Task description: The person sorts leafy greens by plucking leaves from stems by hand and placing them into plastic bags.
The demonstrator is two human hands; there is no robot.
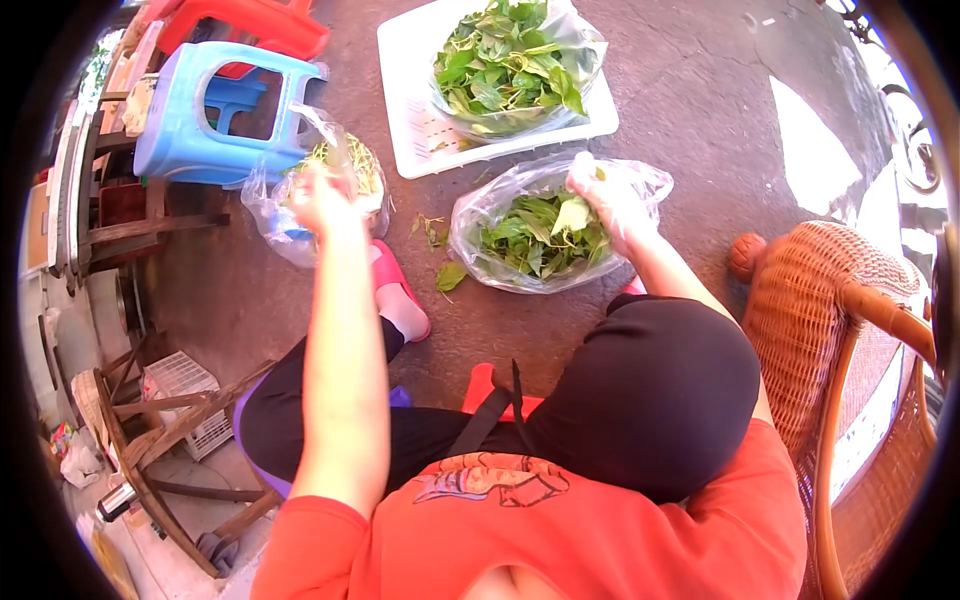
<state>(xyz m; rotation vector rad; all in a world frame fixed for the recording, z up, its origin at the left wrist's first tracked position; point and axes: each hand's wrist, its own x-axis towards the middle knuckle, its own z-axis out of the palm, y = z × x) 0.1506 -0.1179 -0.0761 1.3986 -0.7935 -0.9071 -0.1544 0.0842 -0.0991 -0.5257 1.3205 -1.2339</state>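
My left hand (325, 198) is over a clear plastic bag (292, 238) of thin pale-green stems (362, 165). Glare and blur hide its fingers, so its grip is unclear. My right hand (612, 205), apparently in a thin clear glove, reaches into another clear plastic bag (468, 215) on the ground. Its fingers are closed on a light-green leaf (572, 216), above the loose green leaves (530, 240) in that bag. Farther off, a fuller bag of leafy greens (505, 65) stands in a white plastic basket (405, 125).
A blue plastic stool (175, 130) and a red stool (285, 35) stand at the upper left. Wooden furniture (150, 445) is at the lower left. A wicker chair (800, 320) flanks my right side. Scraps of leaf (450, 276) lie on the ground by my pink slipper (410, 285).
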